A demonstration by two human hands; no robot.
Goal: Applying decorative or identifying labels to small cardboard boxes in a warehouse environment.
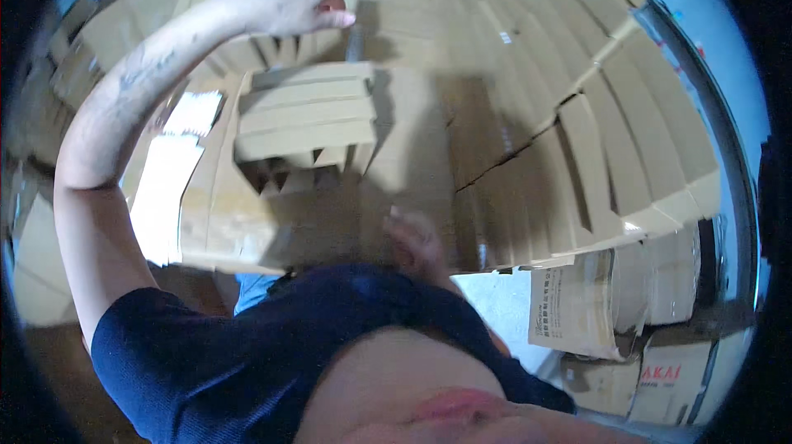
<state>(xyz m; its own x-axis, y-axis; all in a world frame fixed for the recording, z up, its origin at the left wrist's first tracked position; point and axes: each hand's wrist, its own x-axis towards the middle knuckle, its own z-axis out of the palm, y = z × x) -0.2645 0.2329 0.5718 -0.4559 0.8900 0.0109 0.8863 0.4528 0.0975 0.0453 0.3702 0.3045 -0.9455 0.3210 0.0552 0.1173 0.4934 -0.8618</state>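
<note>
Grips of curled left hand (290,8) and blurred right hand (415,241) I cannot tell; lower right, brown cardboard carton (580,299) bears dark printing.

One central bundle (305,118) — two white stacks (161,192)

Middle carton (305,118): cardboard, matt, creased into ridged panels
Counter (408,155): cardboard-faced where visible, matt, mostly smooth
Right-hand stack (652,134): cardboard, dull faces, layered edges give a ribbed look
White sheets (157,196): look like paper, smooth, finish washed out by glare
Lower-right boxes (569,299): cardboard, matt, some shiny patches like clear tape
Shirt (223,361): soft cloth, matt
Side rail (701,73): smooth; metal or plastic, can't tell
</note>
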